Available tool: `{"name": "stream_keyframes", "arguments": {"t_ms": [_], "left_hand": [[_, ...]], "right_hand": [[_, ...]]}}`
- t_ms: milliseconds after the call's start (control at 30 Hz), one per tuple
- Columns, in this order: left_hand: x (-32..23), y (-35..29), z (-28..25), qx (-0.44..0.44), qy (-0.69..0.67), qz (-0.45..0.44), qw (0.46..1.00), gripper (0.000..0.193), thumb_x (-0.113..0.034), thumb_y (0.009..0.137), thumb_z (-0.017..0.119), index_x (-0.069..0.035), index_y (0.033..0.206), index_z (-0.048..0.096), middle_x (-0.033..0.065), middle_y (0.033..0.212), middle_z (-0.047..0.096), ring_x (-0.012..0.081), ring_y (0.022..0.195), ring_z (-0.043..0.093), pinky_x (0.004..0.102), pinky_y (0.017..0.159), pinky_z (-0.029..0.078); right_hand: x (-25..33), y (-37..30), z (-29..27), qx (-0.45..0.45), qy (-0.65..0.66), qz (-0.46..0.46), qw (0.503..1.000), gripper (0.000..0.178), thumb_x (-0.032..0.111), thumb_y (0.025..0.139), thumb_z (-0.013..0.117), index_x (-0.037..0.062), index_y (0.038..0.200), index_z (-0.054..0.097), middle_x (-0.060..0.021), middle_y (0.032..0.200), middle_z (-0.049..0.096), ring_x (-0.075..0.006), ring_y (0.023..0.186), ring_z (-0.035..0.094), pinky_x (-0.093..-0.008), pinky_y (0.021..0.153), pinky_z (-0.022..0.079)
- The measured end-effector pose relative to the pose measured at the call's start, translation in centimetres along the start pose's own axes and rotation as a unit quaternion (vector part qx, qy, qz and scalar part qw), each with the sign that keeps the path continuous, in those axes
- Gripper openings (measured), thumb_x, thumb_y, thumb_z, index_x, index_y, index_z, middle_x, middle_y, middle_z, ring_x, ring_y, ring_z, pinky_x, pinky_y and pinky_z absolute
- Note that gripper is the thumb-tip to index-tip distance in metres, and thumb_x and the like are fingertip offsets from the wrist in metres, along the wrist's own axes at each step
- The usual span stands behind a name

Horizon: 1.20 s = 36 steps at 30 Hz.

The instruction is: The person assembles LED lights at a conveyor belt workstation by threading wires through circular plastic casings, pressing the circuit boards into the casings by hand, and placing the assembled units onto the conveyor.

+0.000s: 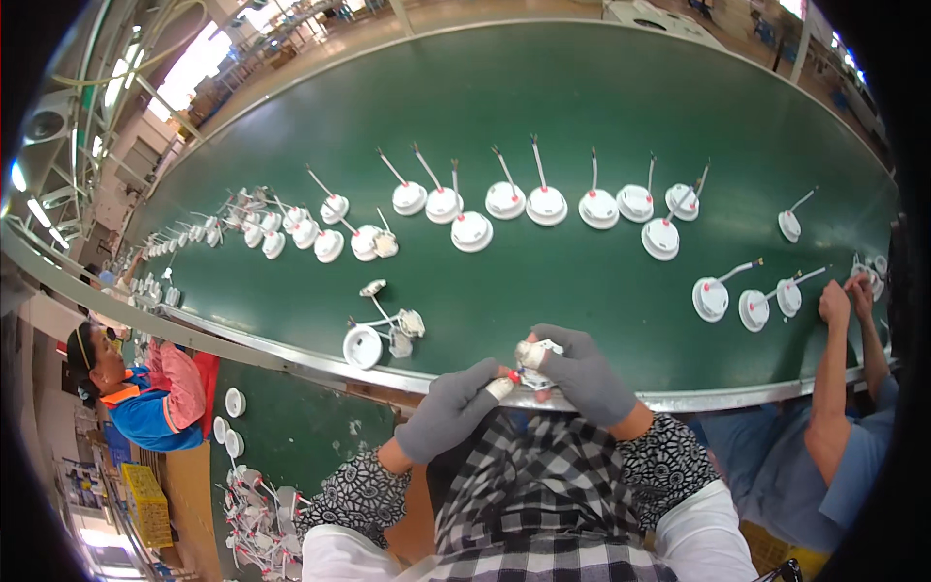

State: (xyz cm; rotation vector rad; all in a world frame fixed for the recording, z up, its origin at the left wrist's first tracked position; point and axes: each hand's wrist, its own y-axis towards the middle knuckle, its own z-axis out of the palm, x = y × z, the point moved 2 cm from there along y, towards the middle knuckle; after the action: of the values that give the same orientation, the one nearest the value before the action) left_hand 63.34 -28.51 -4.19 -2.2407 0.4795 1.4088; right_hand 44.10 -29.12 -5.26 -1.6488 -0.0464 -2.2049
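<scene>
Both my hands wear grey gloves with pale fingertips and meet at the near edge of the green table. My right hand is closed around a small white plastic part, partly hidden by the fingers. My left hand pinches a small red piece at the left side of that part. Beyond my left hand, a white round housing lies on the table. A thin white cable next to it links to small white fittings.
On the green table, several white round fixtures with upright cables form a long row. At right, a co-worker's hands work beside more fixtures. A person in blue stands left. Piled white parts lie at lower left.
</scene>
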Motion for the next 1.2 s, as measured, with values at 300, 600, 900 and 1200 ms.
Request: {"name": "stream_keyframes", "arguments": {"t_ms": [300,600,900,1200], "left_hand": [[1.2,-0.3,0.8,0.018,0.216,0.09,0.972,0.023,-0.026,0.093,0.059,-0.003,0.098,0.06,0.0103,0.081,0.061,0.0239,0.075,0.06,0.0339,0.069,0.048],[2.3,-3.6,-0.1,-0.074,0.443,0.141,0.882,0.014,-0.023,0.083,0.065,-0.012,0.09,0.059,0.005,0.072,0.057,0.0251,0.069,0.06,0.0369,0.06,0.048],[5.0,-5.2,-8.1,0.083,0.213,-0.027,0.973,0.023,-0.013,0.088,0.059,-0.011,0.11,0.066,0.0069,0.094,0.07,0.0231,0.085,0.067,0.0332,0.077,0.052],[14.5,-4.1,-18.0,-0.274,0.219,-0.162,0.923,0.032,-0.024,0.087,0.055,-0.003,0.109,0.065,0.0104,0.083,0.066,0.0157,0.077,0.06,0.0292,0.072,0.047]], "right_hand": [[-1.6,-2.9,-3.9,-0.027,-0.014,0.072,0.997,0.022,0.025,0.09,0.064,0.0036,0.087,0.063,0.0005,0.057,0.055,-0.0042,0.041,0.048,-0.019,0.038,0.034],[-3.7,-3.0,-5.3,-0.068,0.001,0.091,0.994,0.019,0.019,0.087,0.066,0.0005,0.085,0.063,-0.0015,0.057,0.055,-0.0058,0.041,0.047,-0.0211,0.039,0.034],[-3.1,-3.2,-6.0,0.039,-0.033,0.034,0.998,0.02,0.019,0.087,0.065,-0.0001,0.082,0.062,-0.0018,0.057,0.056,-0.0065,0.041,0.047,-0.0202,0.039,0.035],[-3.0,-1.6,-3.5,-0.124,-0.044,-0.092,0.987,0.022,0.021,0.095,0.052,-0.001,0.097,0.053,-0.0024,0.064,0.052,-0.0067,0.048,0.047,-0.02,0.043,0.035]]}}
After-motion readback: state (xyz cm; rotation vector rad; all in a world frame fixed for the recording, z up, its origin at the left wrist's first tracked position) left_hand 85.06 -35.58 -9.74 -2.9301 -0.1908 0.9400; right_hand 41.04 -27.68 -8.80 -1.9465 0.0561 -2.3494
